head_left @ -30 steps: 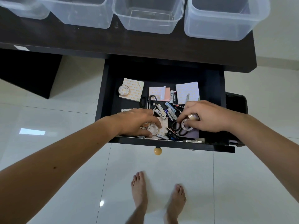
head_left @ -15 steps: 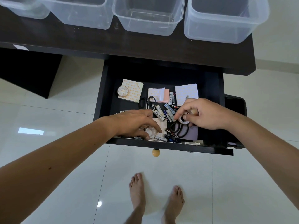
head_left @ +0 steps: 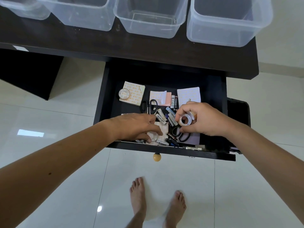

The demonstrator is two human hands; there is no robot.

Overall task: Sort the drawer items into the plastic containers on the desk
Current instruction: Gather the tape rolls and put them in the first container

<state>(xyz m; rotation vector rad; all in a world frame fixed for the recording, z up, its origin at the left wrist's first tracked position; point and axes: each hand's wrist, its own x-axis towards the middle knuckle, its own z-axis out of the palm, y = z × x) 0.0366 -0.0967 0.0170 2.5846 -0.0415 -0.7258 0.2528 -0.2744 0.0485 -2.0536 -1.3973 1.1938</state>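
The open dark drawer (head_left: pixel 108 102) holds loose batteries (head_left: pixel 170 118), two black-handled scissors (head_left: pixel 148 105), sticky-note pads (head_left: pixel 134 93) and tape rolls; one clear roll (head_left: pixel 124 94) lies flat on the far-left pad. A white tape roll (head_left: pixel 185 120) is gripped, raised, in the right hand (head_left: pixel 204 119). Four clear plastic containers (head_left: pixel 151 15) stand in a row on the dark tabletop (head_left: pixel 98 45) behind the drawer.

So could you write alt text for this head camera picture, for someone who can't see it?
Seen from above, a person's right hand lifts a roll of tape from an open dark drawer cluttered with batteries, scissors and note pads, while the left hand grips a clear tape roll. Clear plastic containers wait on the desk above.
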